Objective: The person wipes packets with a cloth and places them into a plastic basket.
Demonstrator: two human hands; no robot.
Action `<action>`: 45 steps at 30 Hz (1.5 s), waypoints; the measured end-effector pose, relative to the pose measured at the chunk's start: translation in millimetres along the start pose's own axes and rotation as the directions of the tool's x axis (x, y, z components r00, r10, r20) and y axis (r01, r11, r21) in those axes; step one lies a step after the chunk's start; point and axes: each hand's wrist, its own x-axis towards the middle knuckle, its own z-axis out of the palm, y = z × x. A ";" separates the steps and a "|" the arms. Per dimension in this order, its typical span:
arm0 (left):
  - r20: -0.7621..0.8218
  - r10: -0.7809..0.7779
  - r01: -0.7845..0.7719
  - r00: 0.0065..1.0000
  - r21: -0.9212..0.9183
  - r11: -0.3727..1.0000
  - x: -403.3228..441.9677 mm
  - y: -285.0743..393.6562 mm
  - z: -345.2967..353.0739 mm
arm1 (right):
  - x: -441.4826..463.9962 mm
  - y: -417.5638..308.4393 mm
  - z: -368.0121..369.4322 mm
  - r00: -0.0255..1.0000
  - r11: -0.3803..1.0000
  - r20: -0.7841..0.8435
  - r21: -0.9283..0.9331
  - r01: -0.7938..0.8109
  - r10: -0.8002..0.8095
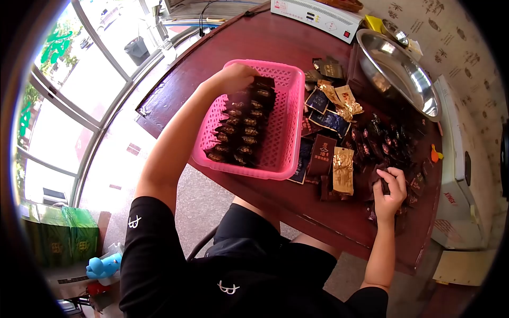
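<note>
A pink plastic basket [289, 122] stands on the dark red table, with rows of small dark packets [244, 124] standing along its left and middle part. My left hand [236, 78] reaches over the basket's far edge, its fingers bent down at the far end of the rows; the fingertips are hidden. At the right, my right hand [391, 190] has its fingers curled round a dark packet [377, 177]. Beside it lies a heap of similar dark packets [384, 140]. Gold packets [343, 169], a brown-red packet [321, 155] and blue packets [330, 120] lie between the basket and the heap.
A large steel bowl [397, 74] leans at the back right, beside a white device [318, 20]. An orange item [436, 153] lies near the right edge of the table [207, 50]. White boxes [458, 185] stand beyond that edge.
</note>
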 end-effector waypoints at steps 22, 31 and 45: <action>0.033 0.071 -0.074 0.997 0.122 0.990 6.2 32.5 -17.0 | 2.2 -3.6 -5.9 1.000 0.999 -0.010 0.044 0.015 -0.015; -0.112 0.208 -0.175 0.972 0.252 0.952 139.0 79.3 37.7 | 4.6 -7.6 -13.7 0.998 0.996 0.007 0.064 0.058 -0.058; 0.097 -0.463 0.462 0.881 0.033 0.886 283.8 58.2 140.6 | 3.2 -12.9 -36.4 0.985 0.989 0.096 0.003 0.146 -0.146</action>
